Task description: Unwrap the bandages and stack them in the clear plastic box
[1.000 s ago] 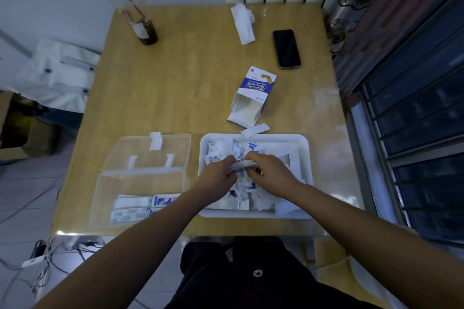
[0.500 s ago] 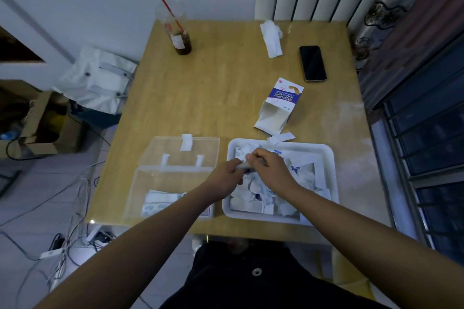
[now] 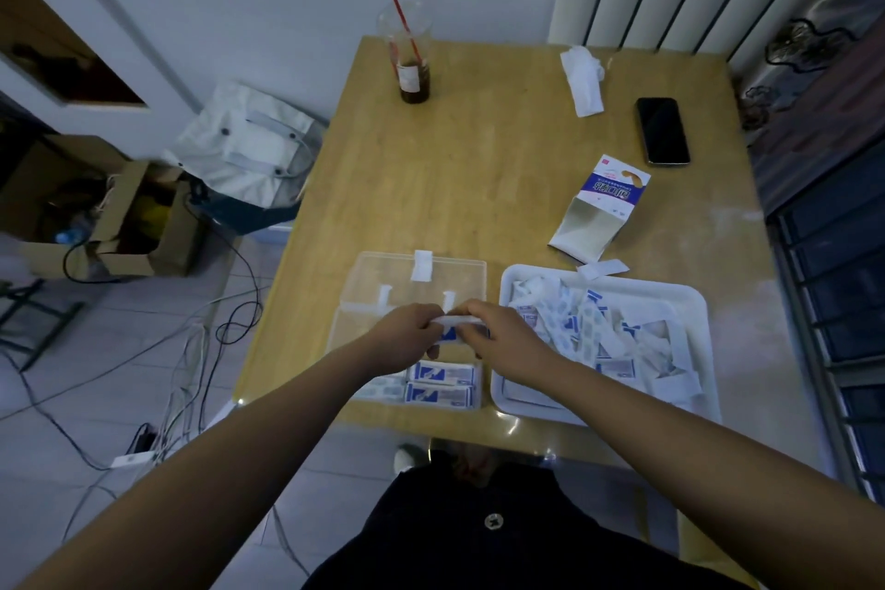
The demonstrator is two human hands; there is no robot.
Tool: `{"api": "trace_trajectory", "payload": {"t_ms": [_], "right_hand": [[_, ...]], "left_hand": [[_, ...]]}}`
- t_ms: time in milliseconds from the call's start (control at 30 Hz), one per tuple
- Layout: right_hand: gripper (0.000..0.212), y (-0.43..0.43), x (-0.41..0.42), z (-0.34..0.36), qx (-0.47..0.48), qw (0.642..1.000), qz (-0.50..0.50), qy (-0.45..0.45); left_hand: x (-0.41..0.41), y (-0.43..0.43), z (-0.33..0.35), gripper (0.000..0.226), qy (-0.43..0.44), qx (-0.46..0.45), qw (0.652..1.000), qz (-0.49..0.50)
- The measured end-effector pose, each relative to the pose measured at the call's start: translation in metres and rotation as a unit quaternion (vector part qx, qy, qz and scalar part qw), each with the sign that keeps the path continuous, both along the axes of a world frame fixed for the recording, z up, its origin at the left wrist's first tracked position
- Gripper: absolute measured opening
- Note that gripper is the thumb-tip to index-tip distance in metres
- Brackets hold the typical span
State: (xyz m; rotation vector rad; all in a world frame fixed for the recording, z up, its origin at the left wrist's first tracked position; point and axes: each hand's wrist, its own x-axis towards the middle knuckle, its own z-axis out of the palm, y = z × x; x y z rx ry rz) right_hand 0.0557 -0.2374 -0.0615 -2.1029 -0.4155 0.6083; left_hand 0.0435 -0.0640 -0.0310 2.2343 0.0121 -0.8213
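One bandage (image 3: pixel 452 320) between left hand (image 3: pixel 407 340), right hand (image 3: pixel 503 338), seemingly over box (image 3: pixel 348 340).

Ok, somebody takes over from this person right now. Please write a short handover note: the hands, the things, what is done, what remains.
Left hand and right hand: each pinches one end of a single bandage, held over the open clear plastic box.
Done: stacked bandages lie at the box's near end.
Left: put this one in, then work through the pile in the white tray, right of the box.
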Motion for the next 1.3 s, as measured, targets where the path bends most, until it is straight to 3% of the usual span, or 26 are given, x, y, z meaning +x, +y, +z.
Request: {"api": "trace_trajectory", "payload": {"t_ms": [100, 267, 533, 833, 1300], "right_hand": [[0.017, 0.012, -0.001, -0.002, -0.012, 1.000, -0.006, -0.016], [0.017, 0.027, -0.003, 0.000, -0.005, 0.998, -0.058, -0.008], [0.013, 0.006, 0.001, -0.003, -0.016, 0.982, -0.186, -0.037], [0.047, -0.005, -0.015, -0.018, -0.081, 0.989, -0.115, 0.047], [0.047, -0.011, -0.012, -0.020, -0.058, 0.992, -0.089, 0.068]], "left_hand": [[-0.005, 0.013, -0.004, 0.015, 0.017, -0.017, 0.999, 0.027], [-0.010, 0.027, -0.012, 0.018, 0.070, -0.126, 0.969, 0.200], [-0.009, 0.033, -0.032, 0.018, 0.098, -0.027, 0.973, 0.209], [0.001, 0.006, -0.064, 0.019, 0.082, 0.092, 0.972, 0.201], [-0.005, -0.002, -0.054, 0.018, 0.118, -0.023, 0.930, 0.346]]}}
